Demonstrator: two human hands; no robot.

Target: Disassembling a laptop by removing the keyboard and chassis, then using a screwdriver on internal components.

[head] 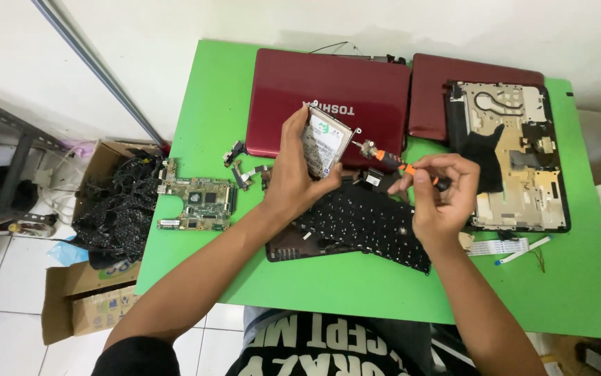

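Head camera view, looking down: we see the left hand (pixel 293 174) raised over the green table (pixel 356 285), its fingers closed round the lower edge of a silver hard drive (pixel 322 141) held upright and tilted, label side toward the right; the right hand (pixel 443 191) sits just beside it, fingers pinched shut on a small screwdriver with an orange grip (pixel 401 166), whose metal tip lies at the drive's right edge, at a small bracket there; whether the tip truly sits in a screw we cannot tell, as that spot is too small to read. Both hands hover above a black keyboard (pixel 370 226) lying loose on a dark red laptop base panel (pixel 293 245), whose far part is covered by the keyboard and the left wrist. Behind the drive lies a dark red laptop lid (pixel 328 90), partly hidden by the left hand; to its right, a second red panel (pixel 439 90) and an opened laptop chassis (pixel 516 160) with a black patch on it. Left of the hands, well apart, a green circuit board (pixel 199 203) rests on the table; small hinges (pixel 241 163) lie near it. A flat white ribbon cable (pixel 499 247) lies by the right wrist. On the floor at left, a cardboard box (pixel 105 209) holds a black tangle we cannot make out clearly.
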